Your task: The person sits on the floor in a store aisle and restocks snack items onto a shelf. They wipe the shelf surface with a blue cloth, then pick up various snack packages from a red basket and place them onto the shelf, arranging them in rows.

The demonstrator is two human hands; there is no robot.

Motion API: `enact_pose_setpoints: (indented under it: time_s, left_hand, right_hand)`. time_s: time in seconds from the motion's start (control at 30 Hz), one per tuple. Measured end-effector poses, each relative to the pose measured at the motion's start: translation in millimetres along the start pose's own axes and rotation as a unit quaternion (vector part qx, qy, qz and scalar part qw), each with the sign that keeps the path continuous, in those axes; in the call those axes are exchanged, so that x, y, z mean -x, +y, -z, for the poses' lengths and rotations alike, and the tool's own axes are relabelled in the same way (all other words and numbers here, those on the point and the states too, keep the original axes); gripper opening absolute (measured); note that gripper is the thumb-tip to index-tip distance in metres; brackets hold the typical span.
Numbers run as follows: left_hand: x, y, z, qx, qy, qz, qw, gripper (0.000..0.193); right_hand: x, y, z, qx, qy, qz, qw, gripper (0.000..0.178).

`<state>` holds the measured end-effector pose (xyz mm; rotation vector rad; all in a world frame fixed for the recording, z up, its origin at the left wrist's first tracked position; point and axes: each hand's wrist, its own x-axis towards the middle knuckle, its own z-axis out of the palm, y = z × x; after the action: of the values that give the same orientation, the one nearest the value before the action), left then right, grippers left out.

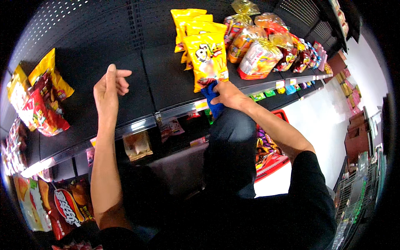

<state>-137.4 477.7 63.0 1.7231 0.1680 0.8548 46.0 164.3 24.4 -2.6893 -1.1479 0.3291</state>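
My right hand (230,96) grips a bunched blue cloth (214,102) at the shelf's front edge, just below a yellow snack bag (207,58). That bag stands at the front of a row of several yellow bags, leaning a little. My left hand (109,86) hovers over the black shelf (156,77), holding nothing, with some fingers stretched and apart. Further left, red snack bags (43,110) and a yellow bag (52,73) lean together on the same shelf.
Tied clear bags of snacks (260,58) line the shelf to the right. A red basket (273,164) with packets stands on the white floor beside my knee. Lower shelves hold a brown packet (138,146) and large chip bags (64,206). Wire racks (360,187) stand at far right.
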Motion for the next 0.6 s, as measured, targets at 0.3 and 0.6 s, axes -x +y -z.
enact_pose_setpoints:
  time_s: [0.3,0.6]
  left_hand:
    - [-2.8,-0.4,3.4,0.01,0.025,0.004,1.0,0.049]
    - [0.9,5.3,12.8,0.003,0.039,-0.004,0.999,0.051]
  right_hand:
    - [-27.7,-89.5,-38.0,-0.289,-0.062,0.033,0.955,0.034]
    - [-21.5,-135.8,49.3,-0.004,0.278,0.151,0.949,0.029]
